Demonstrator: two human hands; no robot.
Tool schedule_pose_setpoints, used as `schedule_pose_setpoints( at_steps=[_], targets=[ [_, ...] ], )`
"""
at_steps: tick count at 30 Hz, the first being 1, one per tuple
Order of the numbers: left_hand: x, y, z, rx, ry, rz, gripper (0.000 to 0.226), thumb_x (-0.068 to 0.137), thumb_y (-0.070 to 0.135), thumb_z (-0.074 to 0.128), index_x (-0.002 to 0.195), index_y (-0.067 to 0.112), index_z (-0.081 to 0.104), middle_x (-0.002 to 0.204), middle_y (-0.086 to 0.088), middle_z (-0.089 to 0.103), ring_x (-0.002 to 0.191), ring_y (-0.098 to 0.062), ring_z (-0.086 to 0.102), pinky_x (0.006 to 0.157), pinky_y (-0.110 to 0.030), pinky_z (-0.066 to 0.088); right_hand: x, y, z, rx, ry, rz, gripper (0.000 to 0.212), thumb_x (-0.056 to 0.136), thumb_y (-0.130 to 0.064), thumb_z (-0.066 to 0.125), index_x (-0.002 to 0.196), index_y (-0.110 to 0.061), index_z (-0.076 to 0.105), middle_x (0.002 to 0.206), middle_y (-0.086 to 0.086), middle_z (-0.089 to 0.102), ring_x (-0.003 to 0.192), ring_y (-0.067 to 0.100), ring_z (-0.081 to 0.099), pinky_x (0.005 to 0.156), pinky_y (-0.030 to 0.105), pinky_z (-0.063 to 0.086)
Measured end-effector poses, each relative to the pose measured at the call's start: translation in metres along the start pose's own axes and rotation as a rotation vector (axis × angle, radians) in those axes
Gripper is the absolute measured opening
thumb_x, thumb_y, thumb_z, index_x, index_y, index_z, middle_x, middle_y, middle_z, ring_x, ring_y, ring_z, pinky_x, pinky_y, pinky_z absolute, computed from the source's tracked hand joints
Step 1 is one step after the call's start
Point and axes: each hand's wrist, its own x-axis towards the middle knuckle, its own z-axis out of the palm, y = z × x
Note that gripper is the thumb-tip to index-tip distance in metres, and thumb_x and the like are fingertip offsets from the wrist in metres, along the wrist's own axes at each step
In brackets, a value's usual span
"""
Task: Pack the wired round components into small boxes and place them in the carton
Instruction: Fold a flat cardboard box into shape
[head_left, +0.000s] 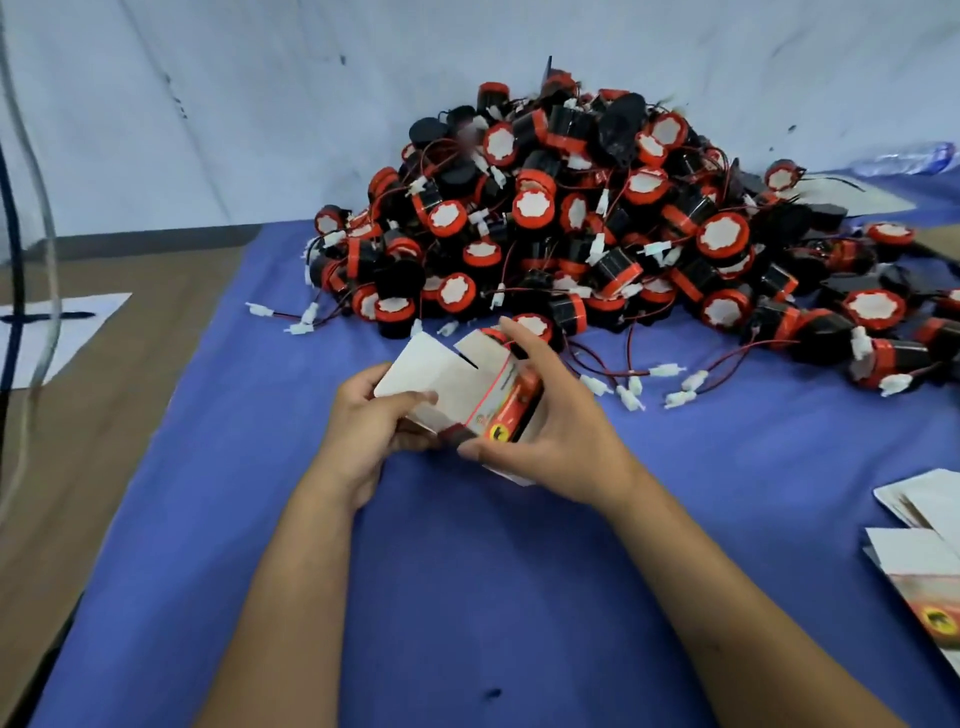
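Early in the job, judging by the huge component pile (597, 234) upper centre. Mid-frame: small box (457, 387) gripped by left hand (376, 423), flaps open; right hand (545, 421) curled around it, pressing a component in. No carton visible.

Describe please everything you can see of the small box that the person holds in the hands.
The small box looks like thin white cardboard with a red printed side and a yellow round mark near its lower corner. Its top flaps stand open, one with a slit. It is held tilted above the blue cloth, in front of the pile of components. The left hand grips its left side; the right hand wraps its right side, fingers over the opening.
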Motion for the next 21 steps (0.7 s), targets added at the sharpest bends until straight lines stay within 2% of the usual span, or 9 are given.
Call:
schedule_pose_setpoints(
  at_steps=[2, 4, 6, 8, 11, 14, 16, 19, 21],
  targets=[
    [-0.002, 0.002, 0.004, -0.053, -0.021, 0.009, 0.010, 0.097, 0.025, 0.068, 0.100, 0.024, 0.078, 0.091, -0.008, 0.079, 0.078, -0.033, 0.071, 0.061, -0.036, 0.060, -0.001, 0.000, -0.005, 0.090, 0.068, 0.119, 0.100, 0.064, -0.052, 0.091, 0.150, -0.035, 0.043, 0.137, -0.020, 0.058, 0.126, -0.001, 0.056, 0.106, 0.029, 0.049],
    [-0.004, 0.005, 0.007, -0.145, -0.158, 0.034, 0.046, 0.092, 0.045, 0.070, 0.129, 0.018, 0.068, 0.120, -0.012, 0.075, 0.108, -0.036, 0.070, 0.088, -0.053, 0.060, 0.000, 0.001, -0.008, 0.313, 0.086, 0.269, 0.081, 0.065, -0.053, 0.087, 0.137, -0.032, 0.059, 0.125, -0.012, 0.070, 0.113, 0.004, 0.067, 0.095, 0.030, 0.056],
    [-0.006, 0.008, 0.005, -0.125, -0.410, 0.118, 0.087, 0.079, 0.043, 0.086, 0.154, 0.026, 0.046, 0.154, -0.008, 0.053, 0.141, -0.030, 0.052, 0.109, -0.059, 0.048, 0.002, 0.002, -0.014, 0.557, 0.056, 0.392, 0.054, 0.074, -0.056, 0.081, 0.118, -0.025, 0.074, 0.115, 0.000, 0.077, 0.105, 0.017, 0.074, 0.087, 0.036, 0.060],
    [-0.010, 0.008, 0.009, 0.037, -0.599, 0.174, 0.121, 0.070, 0.027, 0.094, 0.162, 0.046, 0.019, 0.169, 0.010, 0.028, 0.156, -0.019, 0.029, 0.117, -0.060, 0.039, 0.002, -0.002, -0.020, 0.689, -0.025, 0.479, 0.045, 0.081, -0.059, 0.076, 0.108, -0.024, 0.080, 0.113, 0.007, 0.077, 0.103, 0.023, 0.075, 0.087, 0.042, 0.061],
    [-0.017, 0.006, 0.027, 0.237, -0.539, 0.264, 0.143, 0.065, 0.021, 0.098, 0.161, 0.052, -0.003, 0.170, 0.024, 0.016, 0.158, -0.005, 0.017, 0.121, -0.058, 0.034, 0.001, -0.007, -0.025, 0.765, -0.130, 0.578, 0.044, 0.075, -0.059, 0.079, 0.100, -0.024, 0.083, 0.109, 0.009, 0.078, 0.093, 0.021, 0.077, 0.074, 0.035, 0.061],
    [-0.021, 0.008, 0.040, 0.276, -0.406, 0.355, 0.151, 0.060, 0.029, 0.100, 0.163, 0.044, -0.009, 0.172, 0.020, 0.007, 0.157, -0.001, 0.013, 0.125, -0.048, 0.032, 0.002, -0.009, -0.025, 0.835, -0.103, 0.661, 0.041, 0.072, -0.055, 0.086, 0.096, -0.022, 0.084, 0.109, 0.010, 0.078, 0.086, 0.021, 0.076, 0.066, 0.035, 0.060],
    [-0.022, 0.008, 0.041, 0.317, -0.357, 0.413, 0.147, 0.061, 0.029, 0.098, 0.164, 0.041, -0.006, 0.173, 0.016, 0.009, 0.157, 0.000, 0.013, 0.125, -0.040, 0.031, 0.002, -0.011, -0.025, 0.858, -0.085, 0.672, 0.042, 0.069, -0.055, 0.084, 0.094, -0.021, 0.084, 0.109, 0.011, 0.077, 0.085, 0.022, 0.074, 0.069, 0.038, 0.061],
    [-0.026, 0.009, 0.045, 0.366, -0.361, 0.464, 0.130, 0.070, 0.011, 0.090, 0.165, 0.040, 0.006, 0.163, 0.029, 0.025, 0.150, 0.003, 0.032, 0.116, -0.030, 0.042, 0.001, -0.013, -0.023, 0.843, -0.125, 0.657, 0.042, 0.075, -0.055, 0.078, 0.099, -0.021, 0.083, 0.113, 0.011, 0.077, 0.096, 0.027, 0.075, 0.081, 0.042, 0.062],
    [-0.028, 0.008, 0.047, 0.351, -0.370, 0.460, 0.121, 0.073, 0.000, 0.083, 0.164, 0.039, 0.015, 0.152, 0.036, 0.037, 0.139, -0.004, 0.050, 0.106, -0.032, 0.053, 0.000, -0.013, -0.020, 0.831, -0.144, 0.653, 0.043, 0.082, -0.057, 0.075, 0.105, -0.021, 0.082, 0.117, 0.012, 0.076, 0.104, 0.028, 0.074, 0.085, 0.043, 0.061]
  ],
)
